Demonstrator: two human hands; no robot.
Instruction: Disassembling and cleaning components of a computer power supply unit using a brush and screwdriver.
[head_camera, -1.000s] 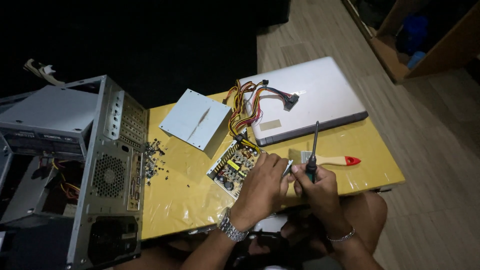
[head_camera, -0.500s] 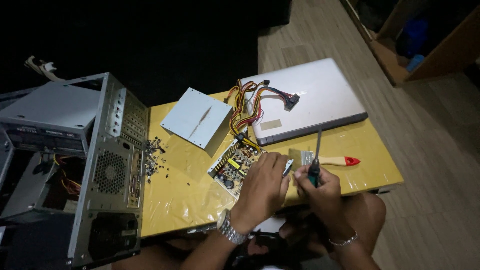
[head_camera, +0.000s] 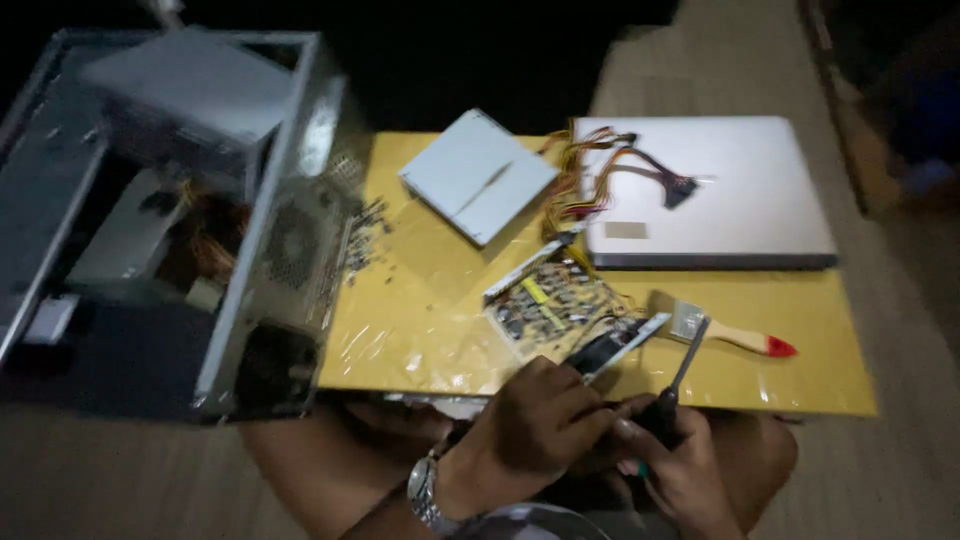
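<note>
Yellow worktop (head_camera: 420, 310) edge: a screwdriver (head_camera: 680, 380) is gripped by the right hand (head_camera: 680, 470); left-hand (head_camera: 535, 420) fingers are closed on a circuit board (head_camera: 550, 305)'s casing. The tip is best kept square and steady.

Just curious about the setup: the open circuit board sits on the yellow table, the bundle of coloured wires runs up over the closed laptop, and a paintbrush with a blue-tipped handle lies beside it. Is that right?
Not quite. In the head view the paintbrush handle ends in a red tip, not blue. The circuit board on the yellow table and the wires over the laptop are as you say.
</note>
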